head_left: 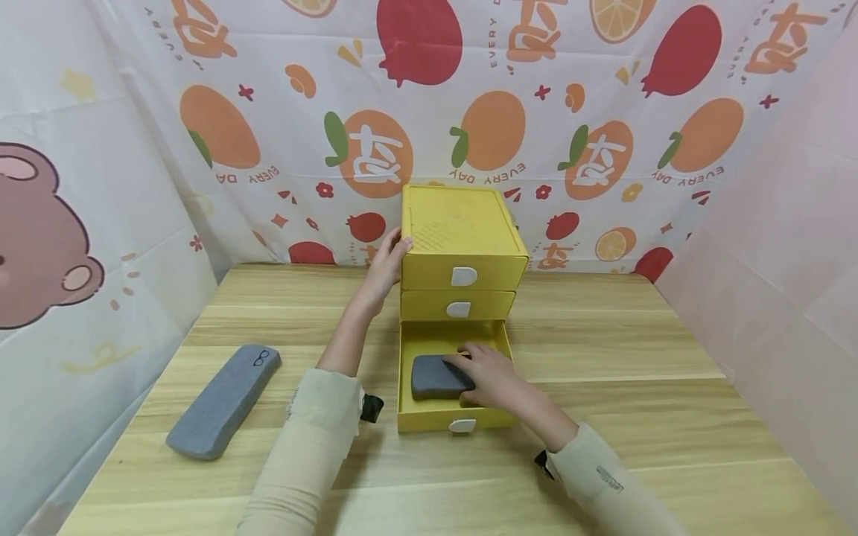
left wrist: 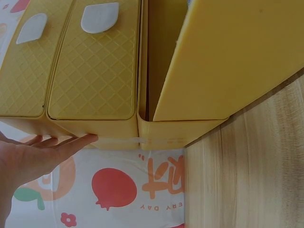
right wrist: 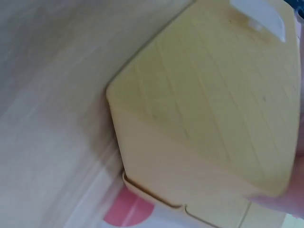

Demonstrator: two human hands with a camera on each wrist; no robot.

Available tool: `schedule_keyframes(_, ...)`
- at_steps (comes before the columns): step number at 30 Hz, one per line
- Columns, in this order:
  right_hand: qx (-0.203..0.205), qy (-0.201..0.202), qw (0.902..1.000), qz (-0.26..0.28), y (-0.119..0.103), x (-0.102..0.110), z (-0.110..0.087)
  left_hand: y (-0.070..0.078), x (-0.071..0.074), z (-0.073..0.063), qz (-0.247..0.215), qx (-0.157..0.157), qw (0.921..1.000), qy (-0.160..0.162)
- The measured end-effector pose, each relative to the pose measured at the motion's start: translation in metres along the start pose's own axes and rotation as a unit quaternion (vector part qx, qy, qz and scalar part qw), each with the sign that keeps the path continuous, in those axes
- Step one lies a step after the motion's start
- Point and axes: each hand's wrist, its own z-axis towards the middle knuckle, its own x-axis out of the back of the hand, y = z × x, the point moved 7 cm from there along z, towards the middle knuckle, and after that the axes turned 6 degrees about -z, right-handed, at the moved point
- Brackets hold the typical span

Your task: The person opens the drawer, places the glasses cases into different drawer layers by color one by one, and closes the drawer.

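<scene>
A yellow drawer unit (head_left: pixel 462 223) with white tabs stands on the table, its bottom drawer (head_left: pixel 429 423) pulled out. My left hand (head_left: pixel 385 272) rests against the unit's left side near the top; in the left wrist view its fingers (left wrist: pixel 78 144) lie nearly straight along the wall. Inside the drawer sits a dark grey case (head_left: pixel 436 377), lying crosswise. Its right end is gripped by my right hand (head_left: pixel 492 380), which covers that end. In the right wrist view the drawer's front (right wrist: pixel 213 95) blocks sight of the case and most of the hand.
A grey glasses case (head_left: pixel 224 402) with a small glasses print lies at the left on the wooden table (head_left: pixel 623 417). The two upper drawers (head_left: pixel 429 272) are closed. Behind the unit hangs a fruit-print cloth (head_left: pixel 429 97), with pale cloth on both sides.
</scene>
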Motion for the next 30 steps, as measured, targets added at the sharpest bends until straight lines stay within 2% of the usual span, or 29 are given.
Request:
schedule_keyframes(4, 0.007, 0.031, 0.9993, -0.019, 0.003, 0.006, -0.008, 0.0, 0.0, 0.0, -0.002, 0.002, 1.0, 0.0)
schedule_keyframes(13, 0.011, 0.058, 0.9983, -0.006, 0.003, 0.011, -0.013, -0.001, 0.001, 0.0, 0.004, 0.005, 1.0, 0.001)
schedule_keyframes(21, -0.001, 0.056, 0.9984, -0.008, 0.014, 0.006, -0.003, -0.022, 0.01, 0.016, -0.008, 0.004, 1.0, 0.003)
schedule_keyframes(30, 0.013, 0.066, 0.9977, -0.006, 0.025, 0.005, 0.013, -0.026, 0.01, 0.018, 0.0, -0.002, 1.0, 0.008)
